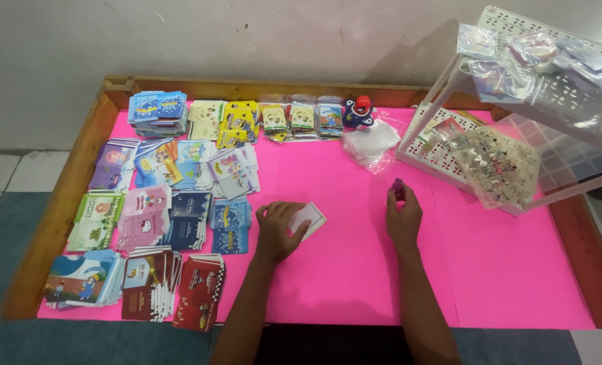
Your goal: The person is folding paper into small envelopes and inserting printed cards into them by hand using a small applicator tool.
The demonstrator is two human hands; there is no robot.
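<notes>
Head view, pink table (355,270), white wall (247,34)

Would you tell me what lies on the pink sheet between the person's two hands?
Nothing lies there: in the head view, the stretch of pink sheet between the left hand, holding a small white card, and the right hand is bare.

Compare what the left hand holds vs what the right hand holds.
The left hand holds a small white card, flat and rectangular, lying low against the pink table cover. The right hand pinches a small dark pink object, stubby and rounded, standing up above its fingers. The card is paler and wider; the pink object is too small to identify. Both are small, one-hand items held over the same pink surface.
</notes>
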